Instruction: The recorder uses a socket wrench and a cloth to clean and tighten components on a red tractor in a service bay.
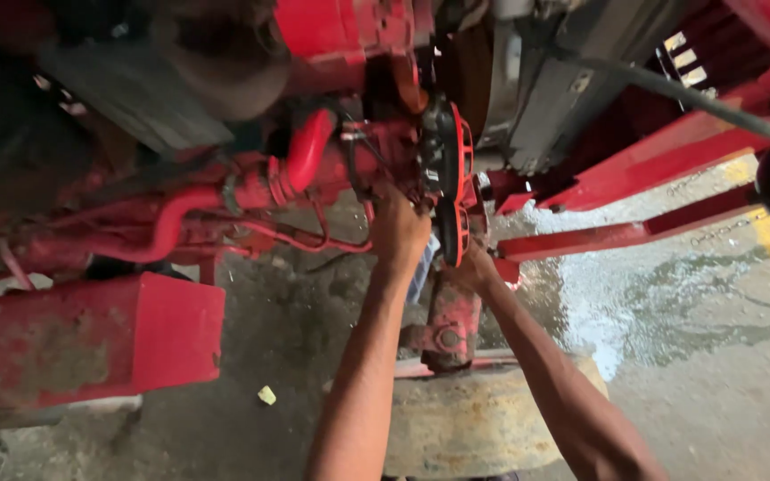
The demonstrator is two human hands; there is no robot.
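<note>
Looking down into a red-painted machine, grime all over. Left hand up against the back of the red slotted wheel, fingers tucked in behind it where the red curved pipe and thin hoses meet the hub. Right hand gripping the lower edge of the same wheel from the other side, closed around the rim. Bit of bluish rag hanging between the two forearms. Below, a rusty red bracket sitting on a pale concrete block. Big red box panel off to the side. Wet concrete floor, small yellowish scrap lying on it.
</note>
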